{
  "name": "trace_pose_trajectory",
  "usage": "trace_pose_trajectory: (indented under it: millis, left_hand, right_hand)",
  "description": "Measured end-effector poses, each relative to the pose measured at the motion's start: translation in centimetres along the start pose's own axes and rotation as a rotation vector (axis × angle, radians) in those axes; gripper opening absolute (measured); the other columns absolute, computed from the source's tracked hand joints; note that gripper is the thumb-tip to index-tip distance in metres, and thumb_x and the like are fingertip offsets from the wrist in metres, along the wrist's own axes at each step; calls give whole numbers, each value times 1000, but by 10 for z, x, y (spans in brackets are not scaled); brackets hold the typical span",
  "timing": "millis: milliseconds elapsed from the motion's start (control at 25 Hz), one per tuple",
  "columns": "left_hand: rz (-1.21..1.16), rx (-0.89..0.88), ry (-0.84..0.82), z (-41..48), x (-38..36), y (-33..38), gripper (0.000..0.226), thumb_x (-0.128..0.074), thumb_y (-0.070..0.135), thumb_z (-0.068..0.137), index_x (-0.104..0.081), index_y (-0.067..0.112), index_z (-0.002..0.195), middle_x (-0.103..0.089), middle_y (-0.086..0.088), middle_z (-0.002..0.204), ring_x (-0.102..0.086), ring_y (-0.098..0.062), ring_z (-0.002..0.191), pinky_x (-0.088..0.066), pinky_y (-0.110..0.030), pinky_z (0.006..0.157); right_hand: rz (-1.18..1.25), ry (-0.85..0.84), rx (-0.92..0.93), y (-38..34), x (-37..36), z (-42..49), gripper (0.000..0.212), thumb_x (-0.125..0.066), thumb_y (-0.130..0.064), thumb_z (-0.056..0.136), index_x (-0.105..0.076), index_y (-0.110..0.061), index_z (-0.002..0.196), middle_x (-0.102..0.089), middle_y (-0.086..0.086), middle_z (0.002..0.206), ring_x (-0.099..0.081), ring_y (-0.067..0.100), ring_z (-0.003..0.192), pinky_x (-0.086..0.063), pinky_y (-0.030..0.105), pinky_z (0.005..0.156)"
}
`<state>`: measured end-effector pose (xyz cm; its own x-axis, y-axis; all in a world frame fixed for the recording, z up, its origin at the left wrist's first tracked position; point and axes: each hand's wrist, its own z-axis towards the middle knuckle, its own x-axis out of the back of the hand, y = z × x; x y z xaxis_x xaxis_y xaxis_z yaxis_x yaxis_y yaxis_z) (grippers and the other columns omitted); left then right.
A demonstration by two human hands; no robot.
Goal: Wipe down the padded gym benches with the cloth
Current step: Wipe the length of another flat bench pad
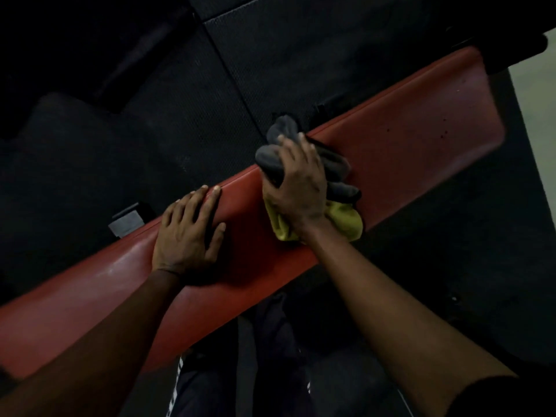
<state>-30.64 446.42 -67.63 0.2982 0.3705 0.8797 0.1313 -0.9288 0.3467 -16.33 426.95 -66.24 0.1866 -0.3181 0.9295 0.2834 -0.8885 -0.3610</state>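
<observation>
Left hand [186, 236] and right hand [301, 188]: bare. Forearms [391, 296]: bare. Dark sleeve [517, 395] hem on the right arm, 5 o'clock corner. Dark trousers [270, 341] at 6 o'clock. White side stripe [179, 371] on the 7 o'clock leg; small white mark [308, 386] on the other leg.

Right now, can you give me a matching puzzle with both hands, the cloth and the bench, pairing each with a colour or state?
Column one: 1 left hand; 2 right hand; 3 cloth; 4 bench.
Column two: A red; B grey and yellow; C grips the cloth; D rests flat on the bench.
Pairs: 1-D; 2-C; 3-B; 4-A.
</observation>
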Motion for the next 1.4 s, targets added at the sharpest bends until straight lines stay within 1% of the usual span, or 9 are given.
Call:
trace_pose_trajectory:
  millis: [120,240,320,440,560,720,1040,1200,1400]
  left_hand:
    - [-62,60,2,4,7,7,66,-33,51,98,-29,21,157,-40,-10,155,-40,-32,138,-31,-50,110]
    - [-143,161,20,16,14,25,64,-38,48,97,-29,25,157,-38,-5,157,-31,-26,144,-19,-47,116]
    - [-134,95,27,35,14,46,64,-38,46,100,-24,26,158,-32,-3,161,-25,-23,148,-14,-46,118]
    - [-90,-33,-7,72,8,76,64,-37,46,103,-17,25,160,-33,-9,159,-31,-26,144,-20,-48,116]
    - [60,-50,27,82,-3,83,65,-35,46,103,-17,19,159,-39,-16,152,-42,-33,134,-32,-51,108]
    - [73,-46,67,79,-6,84,65,-34,47,102,-19,20,159,-41,-16,149,-45,-35,130,-34,-51,106]
    - [82,-17,96,81,-9,85,66,-28,50,100,-20,21,159,-40,-15,150,-43,-33,131,-34,-50,106]
    - [53,12,91,78,-7,89,66,-30,47,98,-21,22,159,-36,-16,154,-39,-32,137,-29,-51,110]
    - [-53,0,110,101,-8,123,67,-32,36,99,-21,9,159,-19,-10,166,-19,-20,152,-13,-41,123]
  right_hand:
    - [-11,-140,229,42,13,4,62,-63,-37,80,-59,-16,138,-50,5,152,-37,35,146,-32,50,118]
    - [18,45,33,85,25,25,56,-60,-38,88,-58,-12,138,-52,9,149,-44,36,142,-35,49,117]
    - [55,180,-164,92,28,30,53,-60,-42,92,-60,-12,135,-52,8,149,-43,34,143,-36,46,117]
    - [39,231,-300,74,22,12,56,-56,-44,94,-56,-14,141,-47,7,154,-37,34,146,-35,46,117]
    - [39,151,-275,49,14,-49,62,-58,-41,90,-50,-19,148,-41,3,159,-31,32,150,-32,45,119]
    - [43,5,-138,58,18,-84,67,-56,-42,85,-49,-25,150,-38,-3,161,-26,27,152,-30,46,119]
    - [94,155,-234,87,27,13,53,-61,-40,90,-59,-21,140,-48,1,154,-35,30,147,-36,44,116]
    - [71,151,-211,81,24,-27,62,-62,-38,87,-53,-21,146,-43,2,158,-32,31,149,-34,46,116]
    - [156,264,-559,82,12,-113,70,-61,-35,87,-43,-22,153,-30,-1,165,-21,28,154,-27,47,122]
